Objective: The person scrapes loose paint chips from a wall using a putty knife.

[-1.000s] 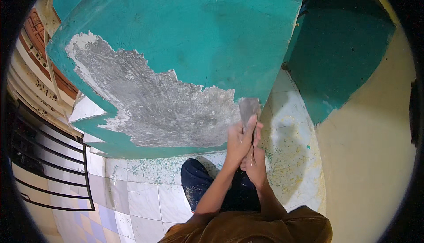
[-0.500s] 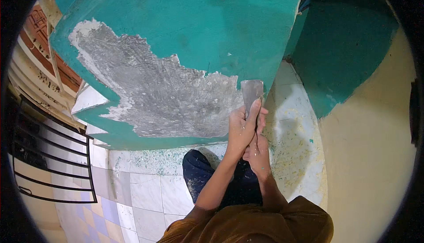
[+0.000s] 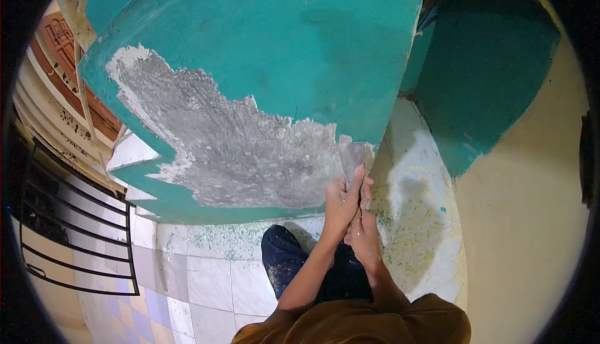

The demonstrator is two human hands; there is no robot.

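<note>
We hold the scraper [image 3: 354, 156] at the right end of the grey patch [image 3: 244, 150], its blurred blade [image 3: 352, 150] jutting beyond our grip, away from us. Our left hand [image 3: 341, 200] is closed around it, just behind the blade; our right hand [image 3: 365, 236] clasps it lower, below the patch.

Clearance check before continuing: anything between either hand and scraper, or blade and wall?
Nothing visible: left hand and right hand grip the scraper, its blade at the wall, right end of the bare patch.
</note>
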